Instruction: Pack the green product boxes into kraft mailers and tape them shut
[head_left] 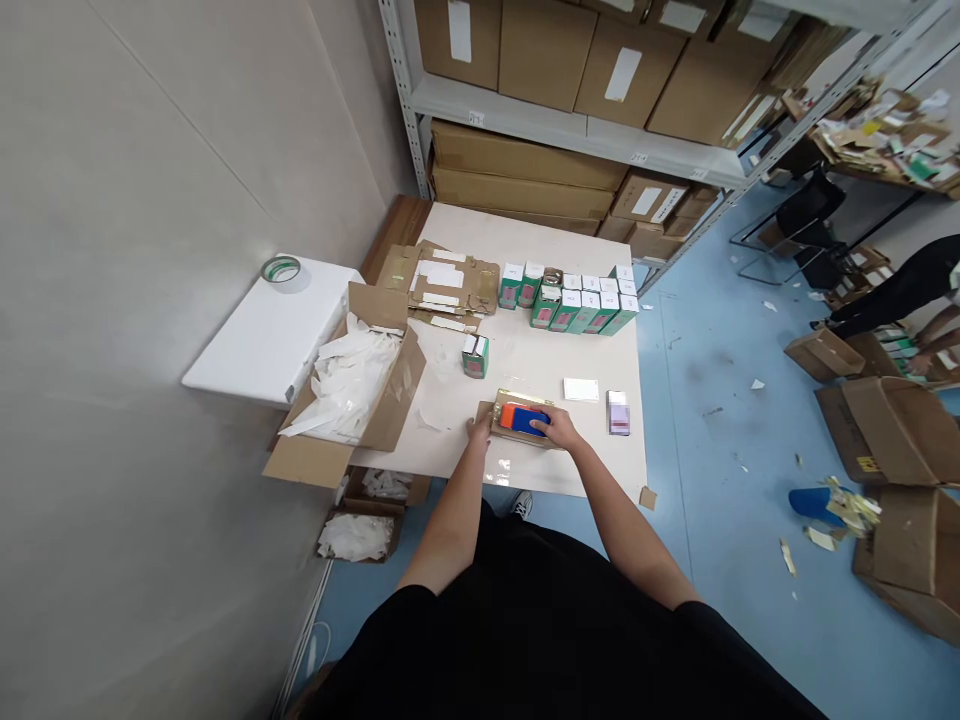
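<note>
Near the table's front edge lies a small brown cardboard box (523,437) with shiny clear tape along its top edges. My left hand (480,427) is closed around the box's left end. Over the box, my right hand (556,427) grips a blue and orange tape dispenser (529,420) by its blue part; the orange end points left. The palm hides some of the dispenser and the box's right end. Farther back and to the left stands a small green and white carton (475,357). To the right lie a white card-like piece (581,389) and a purple and white packet (619,413).
Rows of green and white cartons (585,305) stand at the table's back right, beside stacked flattened cardboard (446,280). An open box of white paper (360,380) overhangs the left edge. A tape roll (281,268) lies on a white side surface. Another person's hand (919,363) shows far right.
</note>
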